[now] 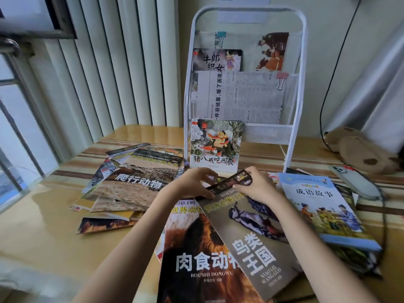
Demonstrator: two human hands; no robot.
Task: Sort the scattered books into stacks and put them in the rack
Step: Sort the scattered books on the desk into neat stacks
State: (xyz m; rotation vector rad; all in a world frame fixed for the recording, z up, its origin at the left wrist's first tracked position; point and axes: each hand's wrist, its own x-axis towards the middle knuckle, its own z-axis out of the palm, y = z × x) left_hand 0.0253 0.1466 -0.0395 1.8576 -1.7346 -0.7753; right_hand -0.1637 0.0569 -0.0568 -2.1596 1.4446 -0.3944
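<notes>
- Head view: both hands sit at the far edge of the grey bird book [251, 232], which lies skewed over the lion-cover book [196, 259] in the near middle of the table [43, 226]. I'd say it's held there to be squared up or lifted as one stack.
- The left hand [194, 182] is curled, fingers pinching the book's far-left corner; the right hand [258, 184] is half-closed, fingers pressed on the far-right part of that top edge.
- To the left, the reptile book [135, 182] tops a fanned, unsorted heap.
- To the right, the blue storybook [319, 206] rests on another loose pile.
- Far behind, the white rack [299, 62] holds a few papers and a small book, and one picture book [215, 145] stands against its foot, seemingly parked there for loading.
</notes>
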